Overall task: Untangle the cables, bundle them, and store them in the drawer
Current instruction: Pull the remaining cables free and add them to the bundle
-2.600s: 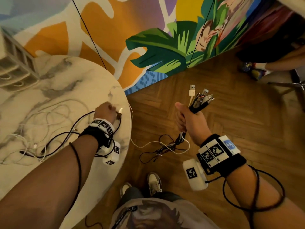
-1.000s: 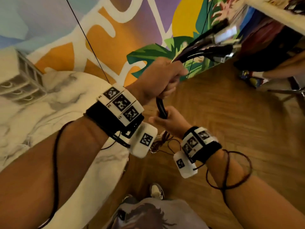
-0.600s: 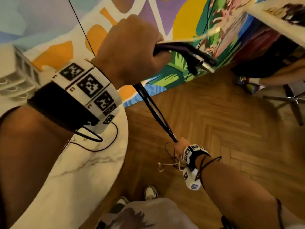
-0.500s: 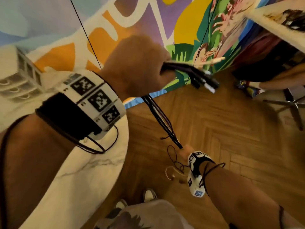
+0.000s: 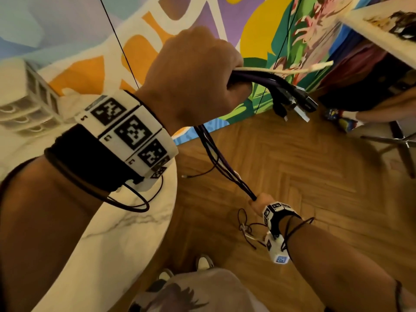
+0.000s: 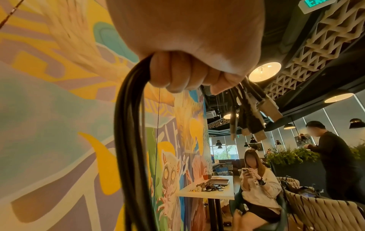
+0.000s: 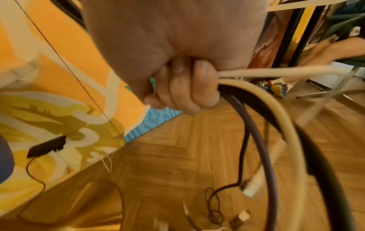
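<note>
Far left, white drawer unit (image 5: 27, 102) on the marble bench (image 5: 117, 239). Left hand (image 5: 191, 86), raised high, clenched around the bundle of cables (image 5: 227, 170) close to the plug ends; USB plugs (image 5: 297, 104) jutting out of the fist toward the right and slightly down, one cream cable end (image 5: 292, 69) sticking out almost level toward the mural wall (image 5: 258, 30). In the left wrist view, same fist (image 6: 189, 46), dark strands (image 6: 130, 140) dropping from its left side, plugs (image 6: 256, 118) hanging at its right. Below the fist, bundle pulled into one straight run, long axis slanting down and to the right, over the wooden floor (image 5: 304, 188) just beside the bench edge. Lower right, right hand (image 5: 258, 200) closed tight around the low part of the run. In the right wrist view, fingers (image 7: 185, 89) wrapped on cream and dark strands (image 7: 280, 125), loose tails (image 7: 245, 187) curving down, blurred, connectors dangling above the floor.
</note>
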### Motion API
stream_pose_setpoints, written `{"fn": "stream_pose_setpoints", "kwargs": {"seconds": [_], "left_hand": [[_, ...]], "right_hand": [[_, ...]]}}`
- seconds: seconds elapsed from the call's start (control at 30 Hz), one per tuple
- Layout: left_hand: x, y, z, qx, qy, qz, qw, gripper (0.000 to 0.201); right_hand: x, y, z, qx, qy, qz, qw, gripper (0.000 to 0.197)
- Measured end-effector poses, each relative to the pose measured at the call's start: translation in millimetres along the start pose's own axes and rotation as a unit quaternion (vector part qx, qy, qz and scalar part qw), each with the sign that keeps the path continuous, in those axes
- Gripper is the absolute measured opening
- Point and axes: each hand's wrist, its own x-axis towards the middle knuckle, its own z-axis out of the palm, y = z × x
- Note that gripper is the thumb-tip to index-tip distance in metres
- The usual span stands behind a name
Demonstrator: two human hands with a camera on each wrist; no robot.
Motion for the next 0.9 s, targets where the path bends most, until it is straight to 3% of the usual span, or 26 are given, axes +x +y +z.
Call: {"fn": "stream_pose_setpoints", "kwargs": {"seconds": [0.1,0.2,0.27,0.33,0.43,0.5,0.57,0.63,0.67,0.73,0.83,0.9], "left_hand": [[3,-1,-4,0.008,0.002,-0.016,1.000,0.030],[8,0,-5,0.007,0.016,-0.030,0.999,0.032],[8,3,-2,-0.016,0.033,-0.030,0.999,0.033],[5,6,7,-0.050,0.045,-0.022,0.997,0.033],[-3,7,27,-0.138,0.085,-0.040,0.986,0.031],[-8,7,47,-0.259,0.084,-0.108,0.956,0.038],[-12,9,66,-0.407,0.056,-0.213,0.887,0.046],[-20,7,89,-0.503,0.013,-0.279,0.818,0.046],[-24,7,97,-0.522,-0.009,-0.299,0.799,0.045],[-35,7,112,-0.516,-0.041,-0.321,0.793,0.043],[-48,6,119,-0.529,-0.064,-0.339,0.776,0.042],[-59,8,124,-0.544,-0.087,-0.341,0.762,0.039]], "right_hand": [[3,-5,-19,0.155,0.086,0.006,0.984,0.044],[2,-15,-43,0.333,0.184,0.012,0.925,0.043],[-2,-21,-47,0.365,0.214,0.009,0.906,0.044],[-6,-21,-39,0.314,0.204,-0.004,0.927,0.038],[-4,-13,-20,0.174,0.123,-0.034,0.976,0.026],[-4,-12,-16,0.054,0.042,-0.066,0.995,0.026],[-11,-20,-25,-0.031,0.014,-0.101,0.994,0.040],[-33,-35,-47,0.031,0.050,-0.172,0.983,0.045],[-46,-45,-58,0.103,0.074,-0.229,0.965,0.042],[-76,-61,-79,0.324,0.056,-0.332,0.884,0.034],[-116,-84,-98,0.574,-0.131,-0.387,0.710,0.034],[-131,-97,-103,0.614,-0.201,-0.395,0.653,0.045]]}}
